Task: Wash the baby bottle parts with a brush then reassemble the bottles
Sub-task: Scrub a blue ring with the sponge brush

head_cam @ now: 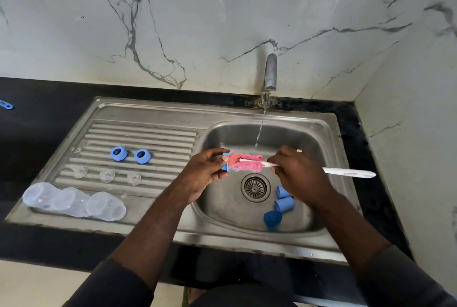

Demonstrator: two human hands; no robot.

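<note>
Stainless-steel sink: left grip pinched a blue plastic ring; right grip clasped a pink-sponge brush, handle print illegible.

A kitchen, seen at the sink corner.
We see a stainless steel sink with a ribbed drainboard on its left, set into a black stone desk. At the far side a tap runs water, under walls patterned like white marble.

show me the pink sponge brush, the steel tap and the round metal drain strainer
pink sponge brush (247, 167): head view, on the sponge head
steel tap (270, 71): head view, on the upright spout
round metal drain strainer (254, 187): head view, on its centre
</note>
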